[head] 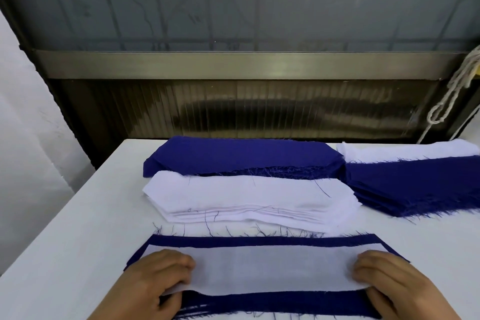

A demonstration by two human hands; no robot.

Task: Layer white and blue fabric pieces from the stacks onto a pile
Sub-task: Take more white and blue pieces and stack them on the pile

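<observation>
Now | left hand [158,278], right hand [389,280] | pinching white piece [272,267] ends

Pile [267,271] before 2 stacks [249,200]

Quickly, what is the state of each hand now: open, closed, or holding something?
Left hand: fingers curled, pinching the left end of the white fabric piece.
Right hand: fingers curled, pinching its right end.

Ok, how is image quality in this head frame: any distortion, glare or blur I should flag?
Head view: wide-angle bending curves the table edges; soft, even light with faint shadows; a mild sheen on the metal rail; the fabric stacks read sharp; both hands, left hand and right hand, are cut off by the bottom edge.
</observation>
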